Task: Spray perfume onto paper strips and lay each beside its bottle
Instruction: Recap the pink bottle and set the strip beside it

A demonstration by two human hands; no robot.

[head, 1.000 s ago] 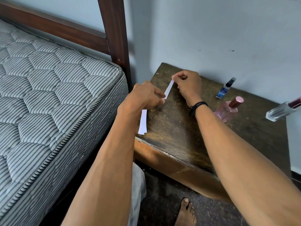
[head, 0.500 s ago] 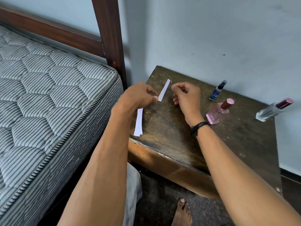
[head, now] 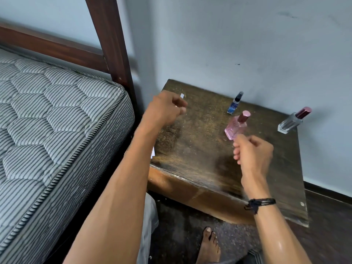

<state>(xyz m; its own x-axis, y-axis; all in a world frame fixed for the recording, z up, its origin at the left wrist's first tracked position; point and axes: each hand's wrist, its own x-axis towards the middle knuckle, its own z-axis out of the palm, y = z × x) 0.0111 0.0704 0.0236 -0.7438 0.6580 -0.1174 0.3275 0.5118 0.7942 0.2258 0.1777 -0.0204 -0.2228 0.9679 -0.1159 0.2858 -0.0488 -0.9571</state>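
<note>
My left hand (head: 167,109) pinches white paper strips (head: 182,95) over the back left corner of the wooden side table (head: 200,168). One strip end pokes up past my fingers and another end shows below my wrist at the table's left edge. My right hand (head: 254,155) hovers over the table with curled fingers, holding nothing, just in front of the pink perfume bottle (head: 235,127). A small blue spray bottle (head: 234,103) stands behind the pink one. At the right edge stands a clear bottle with a dark red cap (head: 293,121).
A striped mattress (head: 57,130) and a dark wooden bed post (head: 112,46) border the table on the left. A pale wall (head: 247,44) runs behind it. My bare foot (head: 208,244) rests on the dark floor in front.
My right hand let go of the strip's far end and moved right and nearer, to just in front of the pink bottle. My left hand kept the strips and lifted slightly.
</note>
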